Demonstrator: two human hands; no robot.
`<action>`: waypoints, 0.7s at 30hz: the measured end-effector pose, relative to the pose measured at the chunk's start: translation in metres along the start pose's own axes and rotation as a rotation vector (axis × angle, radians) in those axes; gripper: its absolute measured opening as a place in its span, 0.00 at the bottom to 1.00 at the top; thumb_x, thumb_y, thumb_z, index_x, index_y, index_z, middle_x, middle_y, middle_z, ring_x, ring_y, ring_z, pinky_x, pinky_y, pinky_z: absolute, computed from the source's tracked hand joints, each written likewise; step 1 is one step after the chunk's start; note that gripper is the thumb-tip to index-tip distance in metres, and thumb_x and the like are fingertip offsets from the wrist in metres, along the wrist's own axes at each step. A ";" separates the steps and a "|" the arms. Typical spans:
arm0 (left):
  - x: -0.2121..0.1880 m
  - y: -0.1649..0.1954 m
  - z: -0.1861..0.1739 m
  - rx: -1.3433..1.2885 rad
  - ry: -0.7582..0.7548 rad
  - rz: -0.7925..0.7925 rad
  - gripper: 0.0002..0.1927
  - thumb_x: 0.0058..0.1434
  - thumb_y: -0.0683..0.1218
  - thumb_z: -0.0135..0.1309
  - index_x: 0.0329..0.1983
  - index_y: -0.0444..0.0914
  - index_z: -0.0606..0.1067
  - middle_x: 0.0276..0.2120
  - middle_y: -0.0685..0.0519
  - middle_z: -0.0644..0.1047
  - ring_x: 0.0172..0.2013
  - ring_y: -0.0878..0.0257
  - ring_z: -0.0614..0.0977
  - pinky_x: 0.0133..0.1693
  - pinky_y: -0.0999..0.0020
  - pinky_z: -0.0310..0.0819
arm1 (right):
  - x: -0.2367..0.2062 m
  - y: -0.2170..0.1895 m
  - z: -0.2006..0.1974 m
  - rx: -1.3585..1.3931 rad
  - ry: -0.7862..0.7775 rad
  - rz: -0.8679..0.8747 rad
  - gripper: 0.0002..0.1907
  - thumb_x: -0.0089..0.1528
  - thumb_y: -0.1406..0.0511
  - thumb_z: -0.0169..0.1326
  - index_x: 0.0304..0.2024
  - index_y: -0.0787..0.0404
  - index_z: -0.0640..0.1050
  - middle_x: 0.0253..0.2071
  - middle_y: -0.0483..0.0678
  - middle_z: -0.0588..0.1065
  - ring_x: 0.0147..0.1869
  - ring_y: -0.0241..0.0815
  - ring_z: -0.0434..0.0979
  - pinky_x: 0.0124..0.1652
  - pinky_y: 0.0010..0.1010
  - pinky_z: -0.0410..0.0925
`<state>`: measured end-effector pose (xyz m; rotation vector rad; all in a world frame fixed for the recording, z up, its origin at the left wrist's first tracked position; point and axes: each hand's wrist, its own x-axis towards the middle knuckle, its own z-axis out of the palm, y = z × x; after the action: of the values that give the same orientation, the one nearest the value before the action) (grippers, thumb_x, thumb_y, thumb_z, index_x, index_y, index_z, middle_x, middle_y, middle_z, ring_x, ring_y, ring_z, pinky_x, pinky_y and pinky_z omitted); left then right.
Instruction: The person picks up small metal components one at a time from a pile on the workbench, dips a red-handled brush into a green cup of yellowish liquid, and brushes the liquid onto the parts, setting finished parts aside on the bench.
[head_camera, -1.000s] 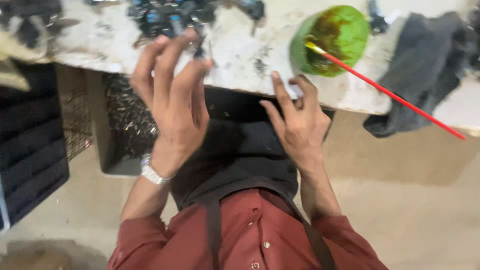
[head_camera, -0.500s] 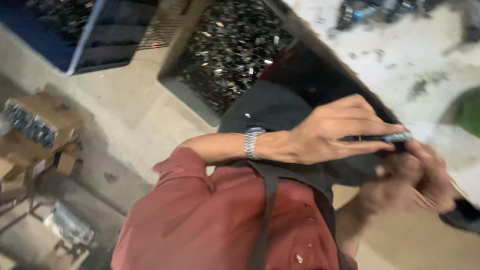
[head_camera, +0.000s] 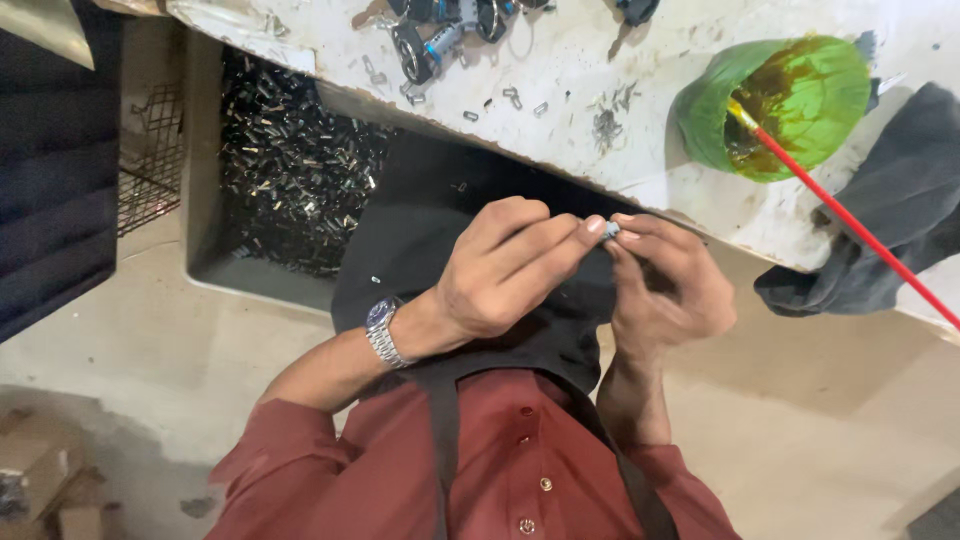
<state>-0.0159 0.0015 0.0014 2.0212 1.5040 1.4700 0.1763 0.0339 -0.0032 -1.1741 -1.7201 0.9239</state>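
While pinched between both hands (head_camera: 610, 260), small metal part (head_camera: 611, 229).

- A small metal part (head_camera: 611, 229) is pinched between the fingertips of the left hand (head_camera: 500, 268) and the right hand (head_camera: 665, 285); most of it is covered by the fingers, and its shape cannot be told.
- The right palm is turned away and hidden behind its own fingers.
- The grey cloth (head_camera: 880, 230) is cut off by the right edge.
- The red stick (head_camera: 850, 232) is cut off by the right edge, and its tip is sunk in the green cup (head_camera: 775, 105).
- The tools (head_camera: 450, 25) on the white table (head_camera: 600, 70) are cut off by the top edge.
- The metal bits in the tray (head_camera: 290, 170) are too small to be told apart.
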 end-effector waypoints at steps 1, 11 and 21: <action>0.000 -0.001 0.000 0.033 -0.016 0.031 0.22 0.56 0.37 0.69 0.54 0.30 0.79 0.45 0.49 0.81 0.41 0.55 0.79 0.45 0.62 0.76 | 0.000 0.001 -0.001 0.124 -0.018 0.119 0.09 0.64 0.81 0.63 0.40 0.69 0.77 0.42 0.58 0.79 0.39 0.38 0.78 0.37 0.22 0.71; 0.011 0.004 0.009 -0.103 -0.027 -0.185 0.22 0.61 0.37 0.70 0.57 0.31 0.78 0.42 0.51 0.82 0.43 0.55 0.79 0.47 0.63 0.76 | 0.034 0.030 -0.061 0.423 0.536 0.129 0.13 0.73 0.60 0.54 0.46 0.65 0.75 0.31 0.56 0.75 0.19 0.36 0.64 0.18 0.24 0.54; 0.021 0.009 0.009 -0.156 0.041 -0.309 0.19 0.57 0.36 0.71 0.51 0.34 0.80 0.37 0.53 0.80 0.41 0.59 0.79 0.43 0.67 0.77 | -0.017 0.024 -0.064 0.784 0.534 0.309 0.16 0.77 0.58 0.51 0.42 0.65 0.71 0.33 0.54 0.73 0.16 0.35 0.58 0.16 0.22 0.52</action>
<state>-0.0035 0.0180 0.0158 1.5959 1.5785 1.4577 0.2466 0.0324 -0.0046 -1.0155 -0.6485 1.1825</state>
